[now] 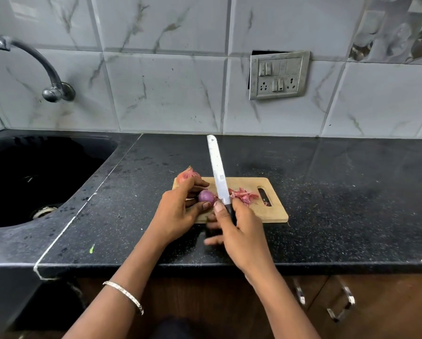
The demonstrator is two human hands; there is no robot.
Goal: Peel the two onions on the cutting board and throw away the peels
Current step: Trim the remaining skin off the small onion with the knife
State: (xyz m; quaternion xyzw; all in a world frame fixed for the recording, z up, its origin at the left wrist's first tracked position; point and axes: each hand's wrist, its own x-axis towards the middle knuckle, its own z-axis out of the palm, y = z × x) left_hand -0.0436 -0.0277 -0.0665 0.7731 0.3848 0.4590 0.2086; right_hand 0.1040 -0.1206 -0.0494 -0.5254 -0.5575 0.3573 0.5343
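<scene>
A small wooden cutting board lies on the black counter. My left hand holds a peeled purple onion between fingers and thumb above the board's left part. My right hand grips the black handle of a long knife, whose blade points up and away, its base right beside the onion. A second onion, still in its reddish skin, sits at the board's far left corner, partly behind my left hand. A heap of pink peels lies on the board to the right of the blade.
A black sink with a drain is set into the counter at the left, with a metal tap on the tiled wall above it. A switch and socket plate hangs on the wall. Cabinet handles show below the counter edge.
</scene>
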